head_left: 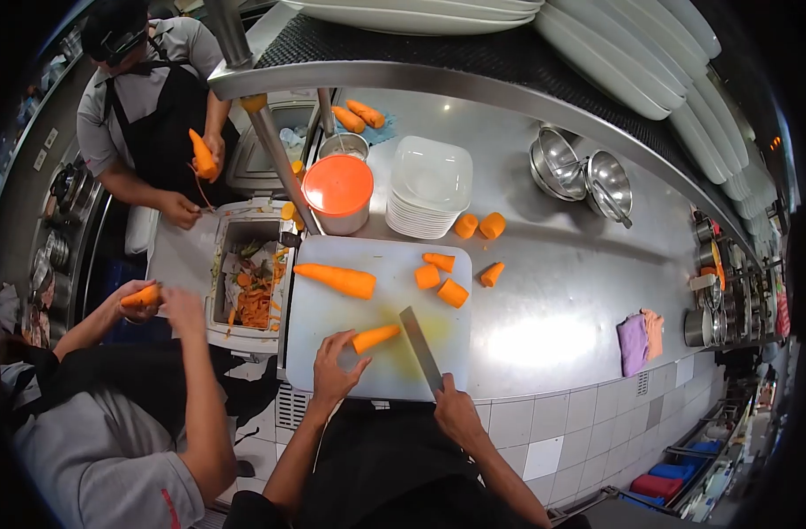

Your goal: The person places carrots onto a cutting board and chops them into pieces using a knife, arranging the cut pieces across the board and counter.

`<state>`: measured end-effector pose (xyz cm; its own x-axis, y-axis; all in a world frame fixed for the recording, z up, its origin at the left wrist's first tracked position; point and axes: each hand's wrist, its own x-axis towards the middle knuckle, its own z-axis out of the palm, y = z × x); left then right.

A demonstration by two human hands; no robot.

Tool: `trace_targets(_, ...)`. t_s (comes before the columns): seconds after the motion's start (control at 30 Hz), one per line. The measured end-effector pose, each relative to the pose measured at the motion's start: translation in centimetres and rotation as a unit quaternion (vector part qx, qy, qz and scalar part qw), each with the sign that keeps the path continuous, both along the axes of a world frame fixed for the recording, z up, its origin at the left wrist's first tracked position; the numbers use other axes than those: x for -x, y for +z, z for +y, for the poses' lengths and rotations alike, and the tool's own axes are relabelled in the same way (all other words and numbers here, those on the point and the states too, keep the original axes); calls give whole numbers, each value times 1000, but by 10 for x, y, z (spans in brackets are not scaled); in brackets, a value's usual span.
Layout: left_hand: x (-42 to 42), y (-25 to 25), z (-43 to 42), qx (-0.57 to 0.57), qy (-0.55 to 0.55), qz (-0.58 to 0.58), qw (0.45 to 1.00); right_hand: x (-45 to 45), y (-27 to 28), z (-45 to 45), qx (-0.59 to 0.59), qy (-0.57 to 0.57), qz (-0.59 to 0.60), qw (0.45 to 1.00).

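My left hand (336,365) is curved round the near end of a short carrot piece (376,339) on the white cutting board (332,322), its thumb and fingers against the carrot. Gripped by its handle in my right hand (456,408) is a knife (420,350), its blade just right of that piece and pointing away from me. A thick carrot (335,280) lies whole across the upper left of the board. Several cut chunks (427,277) sit at the board's upper right, and a small carrot tip (492,274) rests on the steel counter beside it.
Beyond the board stand an orange-lidded tub (338,186) and stacked white dishes (431,181). Metal bowls (607,183) and folded cloths (634,344) are on the right. A plate shelf (420,70) overhangs the counter. Left, two co-workers hold carrots near a peelings bin (251,273).
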<state>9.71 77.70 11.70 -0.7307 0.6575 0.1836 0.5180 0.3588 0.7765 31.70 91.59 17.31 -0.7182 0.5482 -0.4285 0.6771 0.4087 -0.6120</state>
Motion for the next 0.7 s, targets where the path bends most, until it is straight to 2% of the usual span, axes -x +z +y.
trace_targets(0.07,2,3,-5,-24,11,-44,999,0,7,-4,-9,-37,25,999)
trace_targets(0.17,7,-10,-11,-39,10,-51,998,4,29,-15,-18,-27,44,999)
trace_targets(0.47,12,-21,-8,-30,-7,-34,999,23,2,-45,-36,20,96,995)
trace_targets(0.7,16,-30,-10,-65,-22,-27,997,28,-2,-53,-40,20,85,995)
